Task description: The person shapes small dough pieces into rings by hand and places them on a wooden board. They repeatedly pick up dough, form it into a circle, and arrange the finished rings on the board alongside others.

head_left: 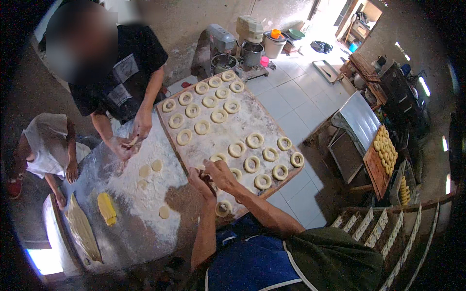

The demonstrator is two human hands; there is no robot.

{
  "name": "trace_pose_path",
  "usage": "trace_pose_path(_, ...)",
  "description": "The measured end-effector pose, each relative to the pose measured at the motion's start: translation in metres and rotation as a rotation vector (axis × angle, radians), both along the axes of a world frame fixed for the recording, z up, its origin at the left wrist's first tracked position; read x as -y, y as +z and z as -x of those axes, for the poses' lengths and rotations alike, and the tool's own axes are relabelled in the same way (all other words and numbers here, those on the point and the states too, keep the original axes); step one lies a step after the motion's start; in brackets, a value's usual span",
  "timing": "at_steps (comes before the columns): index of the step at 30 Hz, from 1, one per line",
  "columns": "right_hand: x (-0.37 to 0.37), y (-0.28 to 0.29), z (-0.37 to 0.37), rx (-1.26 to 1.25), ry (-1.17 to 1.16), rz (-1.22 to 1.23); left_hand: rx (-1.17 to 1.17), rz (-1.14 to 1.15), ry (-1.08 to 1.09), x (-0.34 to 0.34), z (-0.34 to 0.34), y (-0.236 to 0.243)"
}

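Observation:
My left hand (202, 186) and my right hand (221, 175) meet over the near left edge of a floured wooden board (221, 137). Their fingers are closed around a small pale piece of dough (200, 168), mostly hidden by the hands. Rows of dough rings lie on the board. One dough ring (218, 158) is just beyond my right hand, another (236, 174) lies beside it, and a further ring (223, 208) sits near my right forearm. On the floured table to the left are several flat dough rounds (164, 212).
Across the table a co-worker's hands (130, 144) work a piece of dough. Yellow dough or fat (107, 209) and a long pale bundle (81, 228) lie at the left. Mixers (251, 43) stand at the back. At right, a tilted wooden board (379, 162) bears dough pieces beside a metal rack (383, 228).

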State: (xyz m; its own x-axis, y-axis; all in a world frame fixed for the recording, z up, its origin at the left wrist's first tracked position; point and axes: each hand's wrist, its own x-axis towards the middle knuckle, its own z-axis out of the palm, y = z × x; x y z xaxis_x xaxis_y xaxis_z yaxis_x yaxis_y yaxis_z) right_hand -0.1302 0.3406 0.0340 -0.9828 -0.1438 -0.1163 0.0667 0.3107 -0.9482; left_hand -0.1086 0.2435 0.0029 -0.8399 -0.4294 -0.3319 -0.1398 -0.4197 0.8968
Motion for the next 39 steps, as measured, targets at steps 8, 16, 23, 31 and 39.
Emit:
trace_pose_path(8, -0.098, -0.019, 0.017, -0.028, -0.19, 0.125, -0.001, -0.285, -0.069, -0.096, 0.042, -0.053)
trace_pose_path(16, -0.187, -0.009, 0.029, -0.019, -0.244, 0.136, -0.432, 0.733, -0.054, -0.183, 0.066, -0.052)
trace_pose_path(23, -0.256, -0.008, 0.041, -0.01, -0.296, 0.262, -0.454, 0.824, -0.922, -0.214, 0.114, -0.061)
trace_pose_path(31, -0.312, -0.032, 0.067, -0.162, -0.328, -0.64, 0.145, 1.241, -0.825, -0.259, 0.154, -0.001)
trace_pose_path(39, -0.314, -0.016, 0.0, -0.121, -0.365, -0.345, -0.21, 1.443, -0.903, -0.237, 0.15, -0.01)
